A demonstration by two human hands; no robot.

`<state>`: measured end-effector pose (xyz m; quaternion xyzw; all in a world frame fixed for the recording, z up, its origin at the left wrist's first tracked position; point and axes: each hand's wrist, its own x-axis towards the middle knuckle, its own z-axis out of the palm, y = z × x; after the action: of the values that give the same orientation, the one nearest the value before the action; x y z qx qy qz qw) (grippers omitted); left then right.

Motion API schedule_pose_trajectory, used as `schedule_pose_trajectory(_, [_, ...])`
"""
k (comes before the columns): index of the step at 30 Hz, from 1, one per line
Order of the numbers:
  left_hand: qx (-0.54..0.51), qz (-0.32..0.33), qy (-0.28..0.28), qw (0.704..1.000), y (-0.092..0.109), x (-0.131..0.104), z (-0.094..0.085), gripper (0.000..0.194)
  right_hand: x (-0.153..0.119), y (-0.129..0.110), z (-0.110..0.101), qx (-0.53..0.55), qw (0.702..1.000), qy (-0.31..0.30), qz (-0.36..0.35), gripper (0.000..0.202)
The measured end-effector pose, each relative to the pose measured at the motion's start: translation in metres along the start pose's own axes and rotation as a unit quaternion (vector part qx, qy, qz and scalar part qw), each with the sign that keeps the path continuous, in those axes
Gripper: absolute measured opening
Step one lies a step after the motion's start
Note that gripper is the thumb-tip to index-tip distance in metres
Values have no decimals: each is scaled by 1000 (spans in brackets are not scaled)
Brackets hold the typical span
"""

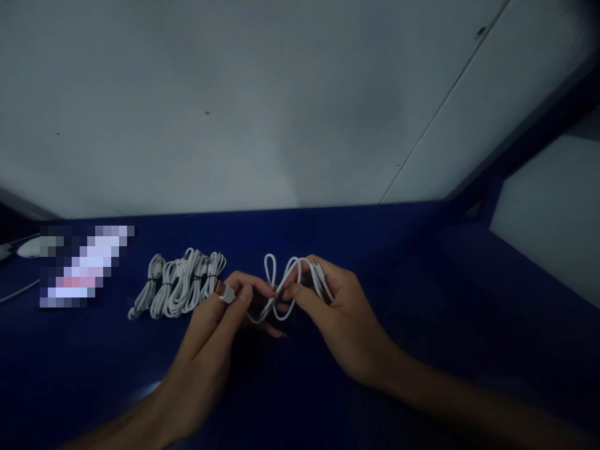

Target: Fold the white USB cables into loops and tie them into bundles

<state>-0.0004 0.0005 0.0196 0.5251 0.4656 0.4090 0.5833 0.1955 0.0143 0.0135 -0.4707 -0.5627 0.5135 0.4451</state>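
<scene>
A white USB cable (pixel 280 289) hangs in loose loops between my two hands, above the blue surface. My left hand (pixel 216 320) is closed on it, the plug (pixel 225 292) with its orange insert showing between thumb and index finger. My right hand (pixel 338 312) pinches the looped part, with another white connector (pixel 319 272) lying against its fingers. Some of the fingertips are hidden behind the loops. Left of my left hand, several white cables (pixel 180 284) lie side by side, folded into bundles with dark ties round their middles.
The blue tabletop (pixel 422 269) runs back to a pale wall panel (pixel 234 125). A pixelated bright object (pixel 89 269) lies at the left, near a white rounded item (pixel 30 247) and a thin cord (pixel 19 290). A blue frame post (pixel 497 194) stands at the right.
</scene>
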Motion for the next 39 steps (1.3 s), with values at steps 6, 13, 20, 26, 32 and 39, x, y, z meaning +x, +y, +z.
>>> schedule_pose_trajectory(6, [-40, 4, 20, 999, 2, 6, 1, 28, 0, 1, -2, 12, 1000, -16, -12, 21])
schedule_pose_trajectory(13, [-41, -6, 10, 999, 1, 8, 0, 33, -1, 2, -2, 38, 999, -10, -22, 29])
schedule_pose_trajectory(20, [26, -30, -8, 999, -2, 2, -4, 36, 1, -2, -1, 56, 998, -1, -14, 35])
schedule_pose_trajectory(26, [58, -25, -19, 998, -10, -3, -6, 36, 4, 5, 0, 82, 995, 52, 22, 35])
schedule_pose_trajectory(32, [90, 72, 15, 993, -3, 0, -2, 19, 9, 4, 1, 151, 983, 47, 94, 35])
schedule_pose_trajectory(39, [102, 161, 74, 979, 5, 2, 0, 13, 8, -4, 2, 203, 967, 6, 153, 43])
